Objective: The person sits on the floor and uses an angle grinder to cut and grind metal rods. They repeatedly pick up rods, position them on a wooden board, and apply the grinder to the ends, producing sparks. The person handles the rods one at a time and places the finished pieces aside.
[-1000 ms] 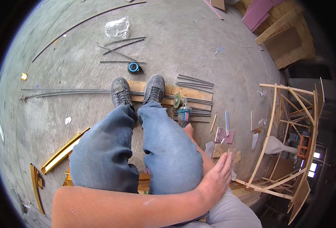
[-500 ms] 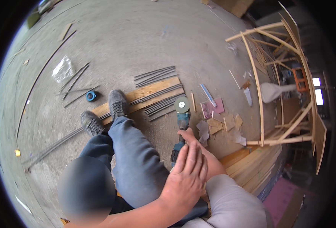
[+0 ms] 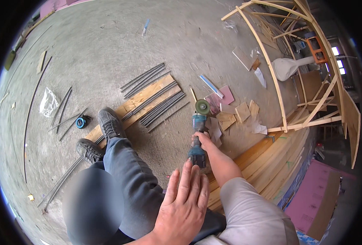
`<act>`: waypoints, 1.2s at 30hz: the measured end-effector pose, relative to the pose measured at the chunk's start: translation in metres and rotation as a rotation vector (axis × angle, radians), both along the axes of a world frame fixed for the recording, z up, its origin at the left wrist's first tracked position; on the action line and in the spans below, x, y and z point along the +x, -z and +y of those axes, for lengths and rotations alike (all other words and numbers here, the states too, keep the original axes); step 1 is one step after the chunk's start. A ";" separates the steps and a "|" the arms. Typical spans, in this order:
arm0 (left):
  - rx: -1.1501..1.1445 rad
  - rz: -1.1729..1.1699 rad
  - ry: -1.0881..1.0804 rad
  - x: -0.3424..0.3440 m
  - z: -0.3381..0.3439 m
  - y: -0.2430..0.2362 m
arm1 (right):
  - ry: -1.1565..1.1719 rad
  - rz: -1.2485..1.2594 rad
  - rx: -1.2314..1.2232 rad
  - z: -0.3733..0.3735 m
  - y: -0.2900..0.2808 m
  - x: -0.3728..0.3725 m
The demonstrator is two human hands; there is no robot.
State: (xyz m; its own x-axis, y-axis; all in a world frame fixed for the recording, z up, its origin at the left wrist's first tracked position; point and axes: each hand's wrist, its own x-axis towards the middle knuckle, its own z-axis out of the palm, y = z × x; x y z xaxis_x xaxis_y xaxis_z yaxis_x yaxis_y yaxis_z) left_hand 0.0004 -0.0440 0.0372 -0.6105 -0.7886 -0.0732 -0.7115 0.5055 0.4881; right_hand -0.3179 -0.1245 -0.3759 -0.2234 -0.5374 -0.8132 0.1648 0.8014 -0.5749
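My right hand (image 3: 202, 139) is wrapped round the body of a teal and black cordless angle grinder (image 3: 199, 121). Its round green-grey cutting disc (image 3: 202, 107) points away from me, above the floor. Nearer to me is my left hand (image 3: 185, 202), back up, with its fingers stretched out toward the grinder's battery end; nothing shows in it. Thin grey metal rods (image 3: 153, 99) run across a wooden board (image 3: 150, 93) on the floor. My two shoes (image 3: 110, 123) rest over the near end of the board and rods. Several cut rods (image 3: 161, 110) lie alongside.
A blue tape measure (image 3: 81, 122) and a clear plastic bag (image 3: 49, 102) lie left, among loose rods. Wood scraps (image 3: 226, 120) and pink foam pieces (image 3: 226, 94) lie right of the grinder. Stacked planks (image 3: 266, 167) and a timber frame (image 3: 275, 81) stand further right.
My left hand has drawn back toward me, away from my right forearm, fingers now straighter. The grinder remains in my right hand, its disc seen at a different tilt. The view has swung round slightly.
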 end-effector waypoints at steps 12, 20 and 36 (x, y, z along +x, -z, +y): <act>-0.001 0.081 -0.024 0.000 0.001 0.002 | -0.323 0.873 -0.074 0.006 -0.017 0.016; 0.232 0.077 0.091 0.095 -0.021 -0.052 | -0.730 0.867 -0.559 0.009 -0.022 0.109; 0.332 -0.324 -0.934 0.448 0.063 0.392 | -1.863 0.877 -0.684 -0.220 -0.020 0.259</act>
